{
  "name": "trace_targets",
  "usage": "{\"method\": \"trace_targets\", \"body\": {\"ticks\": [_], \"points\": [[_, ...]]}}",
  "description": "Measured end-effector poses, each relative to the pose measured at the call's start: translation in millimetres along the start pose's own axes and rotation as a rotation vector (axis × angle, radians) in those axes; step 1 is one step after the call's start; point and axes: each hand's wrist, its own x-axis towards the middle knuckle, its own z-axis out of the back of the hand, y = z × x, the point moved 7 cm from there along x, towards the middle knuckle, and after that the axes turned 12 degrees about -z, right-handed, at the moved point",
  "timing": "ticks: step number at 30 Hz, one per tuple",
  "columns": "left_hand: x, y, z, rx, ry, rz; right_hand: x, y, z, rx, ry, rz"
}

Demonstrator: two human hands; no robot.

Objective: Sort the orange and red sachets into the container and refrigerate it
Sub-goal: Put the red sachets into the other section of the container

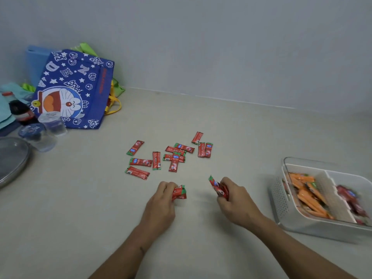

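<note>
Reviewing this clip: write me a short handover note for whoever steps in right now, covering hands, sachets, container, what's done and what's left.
Left hand grips a few small red sachets.
Right hand grips a bunch of red sachets.
About a dozen loose red sachets lie scattered on the beige counter.
The clear divided plastic container sits at the right: orange sachets in its left compartment, some red ones in its right.
Done: no orange sachets left on the counter.
Left: finish the reds, then refrigerate the container.
</note>
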Motion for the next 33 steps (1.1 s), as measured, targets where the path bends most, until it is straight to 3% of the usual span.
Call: {"method": "trace_targets", "body": {"ticks": [7,13,17,20,29,33], "points": [[37.1,-86.9,-8.1,-0.181,0.081,-0.123,-35.4,-24.6,78.9,0.371,-0.090,0.045],[74.1,-169.7,-33.2,-0.274,0.149,-0.114,-54.4,-81.2,168.9,0.460,-0.219,0.011],[97.9,-225.9,-57.3,-0.247,0.186,-0.133,-66.8,-136.7,232.8,0.359,-0.363,-0.091],[113.2,-269.1,-77.0,-0.199,0.213,-0.192,-68.2,-179.4,265.3,0.203,-0.378,-0.176],[129.5,-337.2,-134.5,0.079,0.353,-0.272,-48.5,-243.9,271.3,-0.252,-0.163,-0.227],[127.9,-345.9,-142.6,0.076,0.343,-0.251,-50.5,-254.0,254.6,-0.255,-0.015,-0.156]]}}
